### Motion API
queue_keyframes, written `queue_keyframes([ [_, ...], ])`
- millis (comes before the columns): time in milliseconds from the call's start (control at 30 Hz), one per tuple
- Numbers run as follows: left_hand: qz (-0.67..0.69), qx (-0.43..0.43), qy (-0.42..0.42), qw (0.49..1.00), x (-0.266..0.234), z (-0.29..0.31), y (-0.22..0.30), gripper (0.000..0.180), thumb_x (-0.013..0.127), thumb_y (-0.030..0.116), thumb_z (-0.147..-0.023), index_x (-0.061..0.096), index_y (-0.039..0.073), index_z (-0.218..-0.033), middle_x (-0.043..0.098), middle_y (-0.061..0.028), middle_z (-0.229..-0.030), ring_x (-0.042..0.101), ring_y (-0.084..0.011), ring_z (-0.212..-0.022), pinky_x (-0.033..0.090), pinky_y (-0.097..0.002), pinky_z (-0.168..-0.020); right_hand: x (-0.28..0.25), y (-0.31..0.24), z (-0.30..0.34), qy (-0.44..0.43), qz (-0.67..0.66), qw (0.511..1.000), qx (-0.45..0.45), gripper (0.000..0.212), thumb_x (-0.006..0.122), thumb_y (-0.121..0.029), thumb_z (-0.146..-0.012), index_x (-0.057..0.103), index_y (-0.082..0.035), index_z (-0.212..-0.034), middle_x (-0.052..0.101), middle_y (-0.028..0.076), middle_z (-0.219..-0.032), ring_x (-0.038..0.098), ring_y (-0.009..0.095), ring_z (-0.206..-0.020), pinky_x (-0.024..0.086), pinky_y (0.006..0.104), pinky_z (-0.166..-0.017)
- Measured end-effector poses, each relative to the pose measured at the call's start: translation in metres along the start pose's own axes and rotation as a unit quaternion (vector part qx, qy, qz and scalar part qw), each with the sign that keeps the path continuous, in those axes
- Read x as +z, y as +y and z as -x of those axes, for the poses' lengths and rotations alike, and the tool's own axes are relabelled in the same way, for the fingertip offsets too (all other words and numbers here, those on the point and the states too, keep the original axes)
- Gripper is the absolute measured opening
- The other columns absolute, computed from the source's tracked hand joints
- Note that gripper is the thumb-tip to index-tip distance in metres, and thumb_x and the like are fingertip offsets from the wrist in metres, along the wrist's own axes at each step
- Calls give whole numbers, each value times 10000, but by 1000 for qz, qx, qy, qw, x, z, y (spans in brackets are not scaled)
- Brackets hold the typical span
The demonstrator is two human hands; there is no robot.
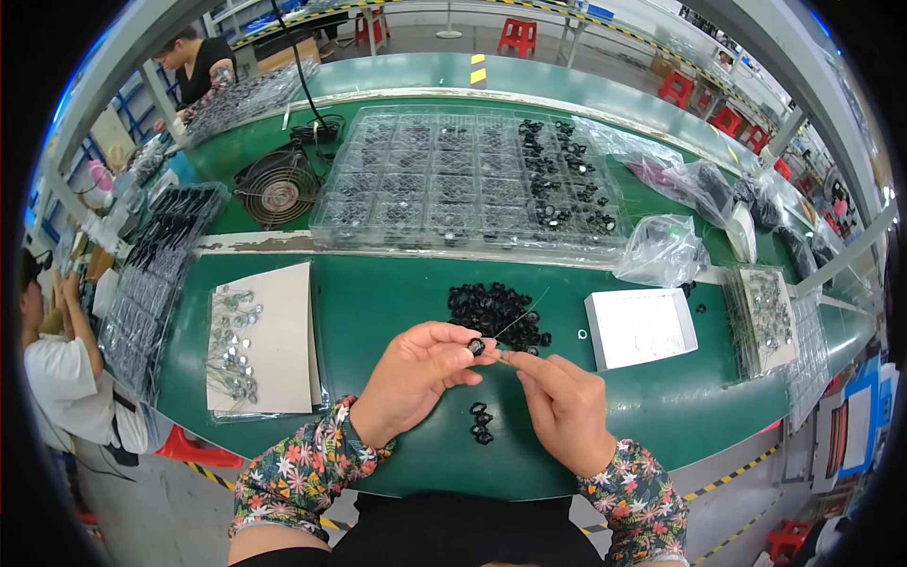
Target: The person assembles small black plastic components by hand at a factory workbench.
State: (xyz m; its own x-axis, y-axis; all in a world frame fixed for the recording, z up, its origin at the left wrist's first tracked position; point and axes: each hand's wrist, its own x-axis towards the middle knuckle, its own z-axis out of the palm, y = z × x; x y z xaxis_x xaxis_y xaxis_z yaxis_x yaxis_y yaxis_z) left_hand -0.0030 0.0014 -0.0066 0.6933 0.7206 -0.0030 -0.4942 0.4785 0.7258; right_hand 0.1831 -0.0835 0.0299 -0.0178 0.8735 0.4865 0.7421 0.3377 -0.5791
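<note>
Between the thumb and fingers of my left hand (416, 373) is a small round black part (476, 347), held above the green table. My right hand (570, 406) pinches a thin, light-coloured piece whose tip meets that part; its exact kind is too small to make out. A fine wire-like strand (531, 310) rises to the upper right from where the hands meet. Just beyond my fingers lies a heap of similar black ring-shaped parts (477, 304). Several more black parts (481, 423) lie in a short row between my forearms.
Stacked transparent trays (416, 248) span the table's far side, beside a black fan (276, 194). Cardboard with small silvery pieces (288, 331) lies left. At right are a white box (642, 331), a plastic bag (659, 250) and another pieced card (770, 312). Co-workers sit to the left.
</note>
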Motion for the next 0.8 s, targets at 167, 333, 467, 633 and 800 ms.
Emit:
queue_keyframes([
  [167, 26, 12, -17, 999, 2, 2, -1, 187, 559, 32, -936, 588, 18, -1120, 627, -161, -1174, 625, -246, -1085, 544, -314, -863, 3, 1, 1, 2, -36, 999, 6, 247, 635, 31, -806, 669, -57, -1034, 523, 91, -633, 519, 242, -506, 407, 345, -453],
  [333, 42, 20, -22, 999, 3, 1, -3, 175, 558, 35, -939, 595, 23, -1109, 626, -167, -1172, 628, -237, -1075, 540, -322, -888, 5, 3, 2, 13, -66, 998, 8, 251, 630, 47, -806, 669, -50, -1034, 508, 98, -620, 504, 241, -500, 388, 341, -448],
  [467, 36, 17, -26, 999, 4, 3, -5, 169, 559, 33, -938, 603, 19, -1101, 631, -169, -1160, 629, -236, -1070, 538, -326, -896, 9, 4, 3, 18, -83, 996, -5, 256, 633, 48, -804, 668, -50, -1038, 505, 96, -613, 501, 236, -498, 383, 339, -444],
  [633, 16, 32, -19, 999, 6, 5, -1, 211, 559, 23, -934, 605, 11, -1139, 635, -178, -1147, 636, -245, -1055, 539, -335, -896, 7, 2, -1, 8, -67, 998, -12, 268, 645, 37, -804, 668, -65, -1050, 517, 89, -618, 506, 226, -498, 392, 340, -445],
  [800, -17, 24, 29, 999, 11, -2, 1, 227, 553, 23, -929, 590, -36, -1145, 636, -199, -1134, 643, -280, -1038, 551, -358, -872, -11, 2, 4, -9, 3, 1000, 10, 257, 631, 28, -811, 675, -82, -1039, 526, 85, -615, 526, 224, -521, 410, 334, -472],
])
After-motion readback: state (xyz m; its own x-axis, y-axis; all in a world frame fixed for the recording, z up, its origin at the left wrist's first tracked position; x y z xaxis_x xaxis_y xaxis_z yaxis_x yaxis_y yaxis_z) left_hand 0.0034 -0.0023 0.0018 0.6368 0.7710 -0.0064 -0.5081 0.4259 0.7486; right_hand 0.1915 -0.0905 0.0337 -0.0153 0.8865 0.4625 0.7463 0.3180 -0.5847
